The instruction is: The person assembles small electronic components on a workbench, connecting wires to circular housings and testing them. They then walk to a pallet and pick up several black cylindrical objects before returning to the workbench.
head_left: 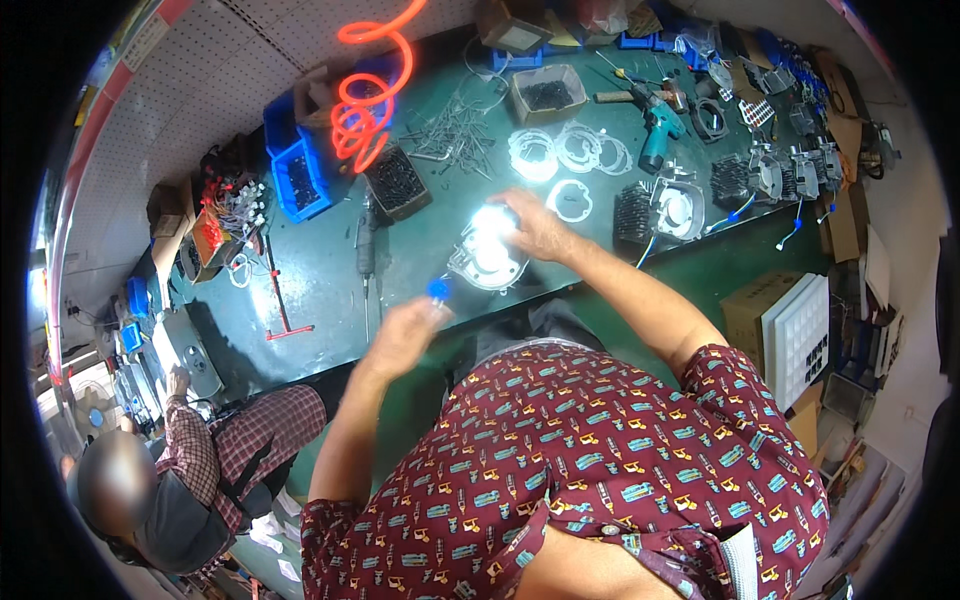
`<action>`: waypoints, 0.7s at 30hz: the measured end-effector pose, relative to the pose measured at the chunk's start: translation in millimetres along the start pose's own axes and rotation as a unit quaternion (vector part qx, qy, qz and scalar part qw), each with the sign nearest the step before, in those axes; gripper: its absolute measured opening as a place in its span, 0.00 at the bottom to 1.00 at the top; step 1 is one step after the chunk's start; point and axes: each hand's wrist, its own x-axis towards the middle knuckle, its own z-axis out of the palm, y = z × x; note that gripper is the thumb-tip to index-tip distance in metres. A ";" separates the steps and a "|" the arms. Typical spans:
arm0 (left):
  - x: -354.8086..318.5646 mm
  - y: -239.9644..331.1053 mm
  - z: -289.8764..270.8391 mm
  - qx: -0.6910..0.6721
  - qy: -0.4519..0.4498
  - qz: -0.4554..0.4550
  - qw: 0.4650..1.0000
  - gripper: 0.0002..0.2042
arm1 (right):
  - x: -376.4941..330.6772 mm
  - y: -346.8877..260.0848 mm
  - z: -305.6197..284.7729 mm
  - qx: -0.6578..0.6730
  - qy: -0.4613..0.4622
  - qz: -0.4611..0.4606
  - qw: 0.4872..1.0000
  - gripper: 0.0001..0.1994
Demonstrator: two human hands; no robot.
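My right hand rests on the top of a round silver metal housing that lies on the green workbench; bright light washes out its surface. My left hand hovers just below and left of the housing, its fingers pinched on a small blue part. White ring gaskets lie just beyond the housing.
An orange coiled air hose hangs over blue bins of small parts. Loose screws, a teal power drill and more metal housings sit on the bench. A person in a plaid shirt works at lower left. Cardboard boxes stand at right.
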 end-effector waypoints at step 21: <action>47.3 37.6 0.1 0.284 0.232 0.138 0.920 0.29 | 6.4 8.3 14.2 0.003 0.024 -0.067 0.997 0.28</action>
